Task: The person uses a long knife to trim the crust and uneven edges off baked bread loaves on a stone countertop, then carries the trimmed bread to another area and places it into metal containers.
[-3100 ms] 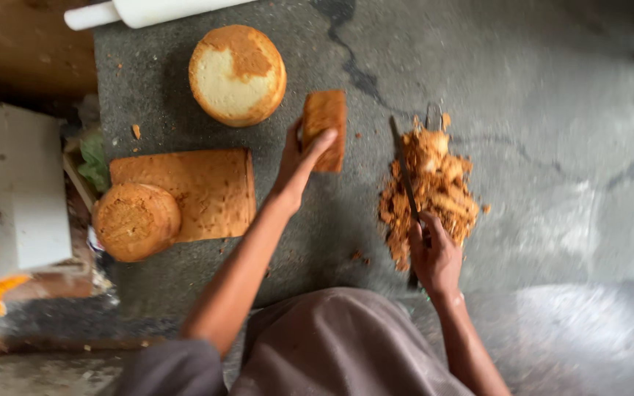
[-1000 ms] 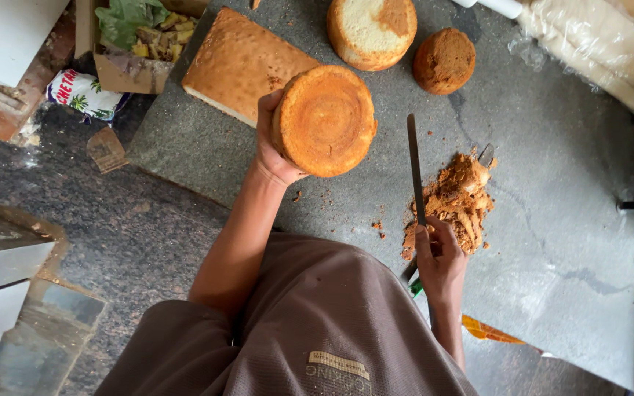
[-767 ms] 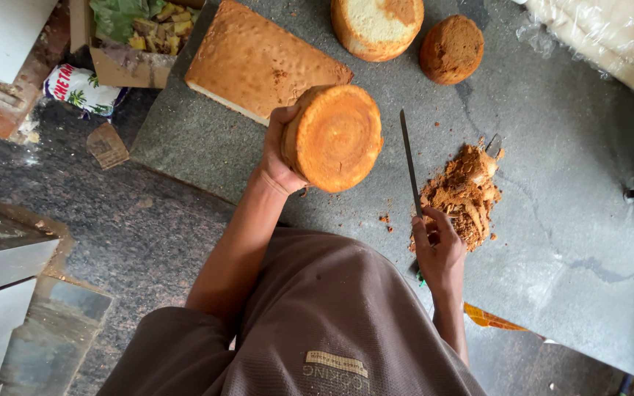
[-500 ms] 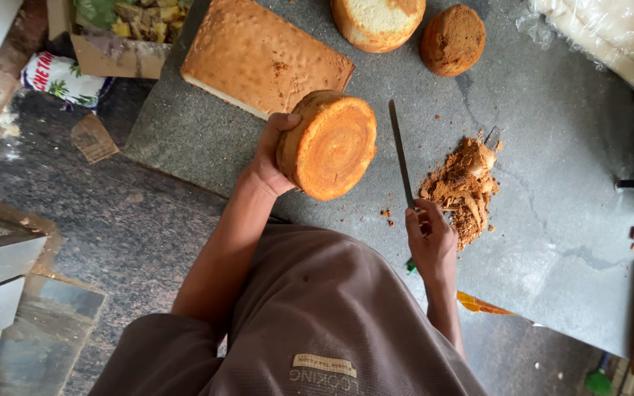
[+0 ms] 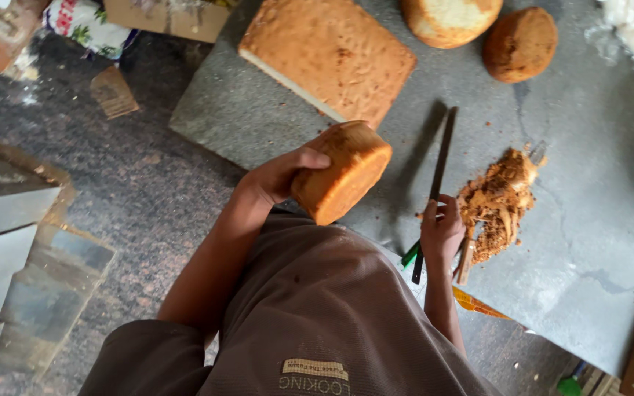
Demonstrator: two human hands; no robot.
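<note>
My left hand (image 5: 279, 176) grips a round brown sponge cake (image 5: 343, 172), tilted on its edge above the near side of the grey stone counter (image 5: 596, 220). My right hand (image 5: 440, 231) holds a long thin knife (image 5: 436, 174) by its handle, the blade lying flat on the counter and pointing away from me. Just right of that hand lies a heap of brown cake trimmings (image 5: 500, 202).
A rectangular sponge slab (image 5: 328, 55) lies at the back of the counter. A round cake with a pale cut top (image 5: 450, 16) and a smaller brown round cake (image 5: 520, 44) sit at the back right. A cardboard box (image 5: 166, 15) and dark floor (image 5: 75, 161) are at the left.
My left hand has turned the round cake from face-up towards its edge and drawn it nearer to me. My right hand stays on the knife beside the trimmings.
</note>
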